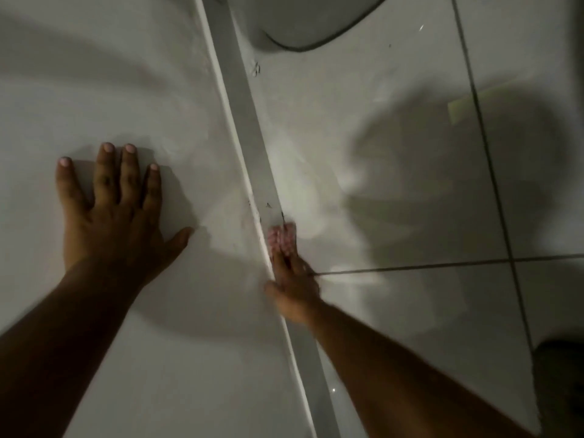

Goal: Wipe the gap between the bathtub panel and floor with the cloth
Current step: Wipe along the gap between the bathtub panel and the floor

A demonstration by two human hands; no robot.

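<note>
Left hand point(117, 210) lies flat on the white bathtub panel point(104, 90), fingers spread wide, palm down, holding nothing. Right hand point(292, 284) is down at the base of the panel, fingers closed around a pink cloth point(282, 240) — the cloth sticks out past the fingertips and presses into the gap point(249, 128), the grey strip running diagonally between the panel's lower edge and the floor point(363, 105). Hand and cloth are motion-blurred, so the exact grip is hard to make out. A few dark specks sit on the strip just ahead of the cloth, more further up by the panel edge. Floor is pale tile with dark grout lines — one grout line meets the right hand. Base of a white toilet point(300, 17) is at the top, near the gap. Dark shadows fall across panel and tiles.
</note>
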